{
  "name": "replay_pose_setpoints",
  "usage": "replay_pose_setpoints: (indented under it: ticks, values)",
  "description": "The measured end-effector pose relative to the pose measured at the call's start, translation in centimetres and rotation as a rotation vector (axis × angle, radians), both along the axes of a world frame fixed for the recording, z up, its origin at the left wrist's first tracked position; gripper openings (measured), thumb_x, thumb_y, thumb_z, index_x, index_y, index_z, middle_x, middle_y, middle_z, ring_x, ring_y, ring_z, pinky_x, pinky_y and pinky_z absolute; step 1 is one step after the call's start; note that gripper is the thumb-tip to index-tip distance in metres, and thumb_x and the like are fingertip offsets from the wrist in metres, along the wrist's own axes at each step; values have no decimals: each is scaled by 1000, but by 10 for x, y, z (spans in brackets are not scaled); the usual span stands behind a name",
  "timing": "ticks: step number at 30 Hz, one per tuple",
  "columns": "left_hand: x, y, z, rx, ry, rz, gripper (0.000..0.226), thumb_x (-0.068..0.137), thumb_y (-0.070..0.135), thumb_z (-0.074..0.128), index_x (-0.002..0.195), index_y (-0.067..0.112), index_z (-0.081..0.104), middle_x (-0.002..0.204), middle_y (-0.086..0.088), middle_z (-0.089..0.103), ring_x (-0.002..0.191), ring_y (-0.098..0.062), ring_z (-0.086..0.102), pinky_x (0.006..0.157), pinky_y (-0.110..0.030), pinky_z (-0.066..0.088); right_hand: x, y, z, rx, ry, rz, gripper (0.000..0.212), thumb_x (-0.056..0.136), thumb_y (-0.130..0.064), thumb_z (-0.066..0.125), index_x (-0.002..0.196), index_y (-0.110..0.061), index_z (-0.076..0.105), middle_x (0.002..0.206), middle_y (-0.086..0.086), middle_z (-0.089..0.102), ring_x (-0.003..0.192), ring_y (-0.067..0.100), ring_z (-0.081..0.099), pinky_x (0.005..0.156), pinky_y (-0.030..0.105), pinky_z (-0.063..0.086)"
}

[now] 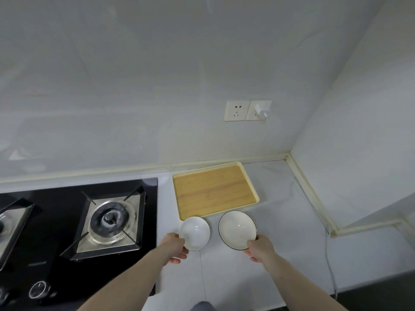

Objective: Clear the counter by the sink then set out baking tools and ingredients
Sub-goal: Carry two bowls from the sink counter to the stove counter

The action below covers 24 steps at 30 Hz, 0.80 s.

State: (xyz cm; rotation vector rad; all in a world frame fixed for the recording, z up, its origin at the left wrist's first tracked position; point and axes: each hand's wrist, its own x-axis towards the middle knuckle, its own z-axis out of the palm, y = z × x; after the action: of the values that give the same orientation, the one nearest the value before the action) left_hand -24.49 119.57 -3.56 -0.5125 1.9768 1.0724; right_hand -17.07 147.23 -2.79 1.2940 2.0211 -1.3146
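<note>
My left hand (176,248) grips the near rim of a small plain white bowl (195,232). My right hand (260,247) holds a larger white bowl with a dark rim (237,228) by its near edge. Both bowls are empty and tilted toward me, just in front of a wooden tray with a pale yellow rim (215,190) that lies empty on the white counter (280,254).
A black glass gas stove (67,221) with two burners fills the counter to the left. On the wall behind are two sockets, one with a white plug (262,111) whose cable (330,265) runs down across the counter on the right.
</note>
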Motion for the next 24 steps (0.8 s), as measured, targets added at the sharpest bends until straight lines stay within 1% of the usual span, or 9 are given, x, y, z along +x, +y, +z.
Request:
replay_pose_setpoints:
  ticks: [3,6,11,14,18,21,24]
  values:
    - [-1,-1,-1,-12,15,13,15,98,19,47,108,17,58,88,-10,78,72,-20,75,61,-28,57,-8,-2,-4,-7,-6,16,30,85,-6,46,108,-15,63,87,6,75,84,18,75,49,24,52]
    - [-1,-3,-1,-36,32,34,12,99,19,47,106,18,57,86,-11,78,70,-19,74,57,-26,55,-13,-5,-9,-11,-7,30,32,84,-5,46,110,-13,63,91,9,75,75,16,73,48,24,51]
    - [-5,-2,0,-45,36,47,18,99,23,48,109,15,61,87,-11,78,67,-18,74,56,-25,54,-19,-11,-9,-20,22,53,28,86,-6,46,107,-14,62,95,9,74,70,14,71,49,24,52]
    - [-5,-2,1,-39,39,53,22,100,26,49,112,13,61,86,-10,77,66,-18,72,56,-26,55,-20,-12,-10,-41,24,61,22,87,-10,51,105,-13,63,91,9,75,64,14,67,52,25,53]
    - [-3,-3,4,-51,47,56,30,100,33,50,123,15,57,94,-7,77,69,-17,73,57,-27,58,-16,-15,-12,-70,38,49,15,93,-24,56,102,-13,62,86,8,76,67,20,67,58,28,55]
    - [2,-6,7,-65,65,48,34,99,36,52,126,16,57,95,-4,76,69,-18,74,59,-29,59,-9,-22,-12,-88,56,24,27,97,-38,54,101,-12,60,89,8,75,66,21,67,61,30,54]
    - [13,-13,15,-100,97,29,34,98,38,53,126,17,55,95,-2,74,71,-17,74,56,-27,57,6,-37,-13,-95,62,26,44,99,-54,45,103,-13,60,90,9,74,61,21,65,55,27,51]
